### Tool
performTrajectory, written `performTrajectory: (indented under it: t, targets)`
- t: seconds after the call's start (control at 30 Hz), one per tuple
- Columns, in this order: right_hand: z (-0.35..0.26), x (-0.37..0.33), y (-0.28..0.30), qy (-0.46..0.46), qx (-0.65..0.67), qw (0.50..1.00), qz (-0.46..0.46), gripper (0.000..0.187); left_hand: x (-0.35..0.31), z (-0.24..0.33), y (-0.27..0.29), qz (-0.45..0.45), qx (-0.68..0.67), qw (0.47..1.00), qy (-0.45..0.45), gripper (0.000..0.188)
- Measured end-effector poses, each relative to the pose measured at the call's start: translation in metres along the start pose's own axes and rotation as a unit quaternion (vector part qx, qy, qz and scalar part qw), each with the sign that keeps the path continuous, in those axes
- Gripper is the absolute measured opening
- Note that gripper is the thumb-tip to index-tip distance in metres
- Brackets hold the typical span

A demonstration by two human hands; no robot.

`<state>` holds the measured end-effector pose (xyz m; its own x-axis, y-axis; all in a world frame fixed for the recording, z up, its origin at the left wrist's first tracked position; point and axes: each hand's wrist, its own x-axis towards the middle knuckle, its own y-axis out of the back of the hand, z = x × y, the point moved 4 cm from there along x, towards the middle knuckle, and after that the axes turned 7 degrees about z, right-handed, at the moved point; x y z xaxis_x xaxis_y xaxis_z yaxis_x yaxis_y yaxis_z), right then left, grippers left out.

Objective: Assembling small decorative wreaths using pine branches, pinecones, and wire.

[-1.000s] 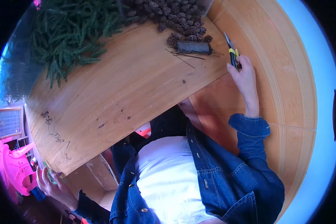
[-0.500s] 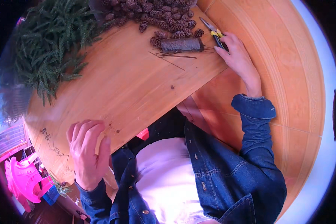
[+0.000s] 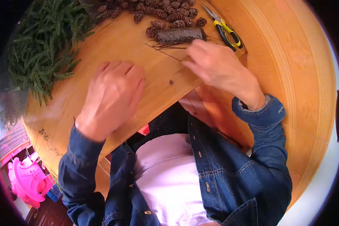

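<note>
My left hand (image 3: 111, 96) hovers over the middle of the wooden table (image 3: 154, 84), back up, with fingers bent down and their tips hidden. Near the table's right edge, my right hand (image 3: 220, 67) is blurred by motion. Its fingertips are close to thin dark wires (image 3: 164, 52), and whether they touch one cannot be made out. Just beyond lies a bundle of dark wires in a clear wrap (image 3: 180, 35). Pliers with black and yellow handles (image 3: 226, 32) lie at the far right corner, free of my hand.
Brown pine cones (image 3: 162, 13) are heaped at the far side. A pile of green artificial fir sprigs (image 3: 49, 45) covers the far left. Beyond the left edge stands a pink plastic chair (image 3: 26, 180). The table's near edge runs close to my body.
My right hand has let go of the pliers and moved left and nearer, toward the wires. My left hand has moved forward and right over the table, its fingers turning downward.
</note>
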<state>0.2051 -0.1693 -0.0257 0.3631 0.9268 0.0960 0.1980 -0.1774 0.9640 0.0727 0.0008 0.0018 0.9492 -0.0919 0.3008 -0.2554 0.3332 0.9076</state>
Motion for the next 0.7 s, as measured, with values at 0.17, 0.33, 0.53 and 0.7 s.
performTrajectory:
  t: [0.17, 0.33, 0.53, 0.7]
  targets:
    - [-0.014, 0.004, 0.002, 0.175, -0.028, 0.983, 0.054, 0.03, 0.026, -0.007, -0.019, 0.019, 0.071, 0.996, -0.049, 0.006]
    - [-0.008, 0.008, -0.004, 0.201, 0.048, 0.978, 0.028, 0.028, 0.032, -0.014, -0.024, 0.052, 0.057, 0.991, -0.108, 0.008]
    - [-0.004, 0.002, -0.002, 0.208, 0.104, 0.964, 0.125, 0.019, 0.031, -0.017, -0.03, 0.079, 0.063, 0.986, -0.13, 0.011]
    - [-0.007, -0.001, -0.011, 0.091, 0.079, 0.992, -0.03, 0.016, 0.029, -0.017, -0.04, 0.062, 0.081, 0.984, -0.147, 0.012]
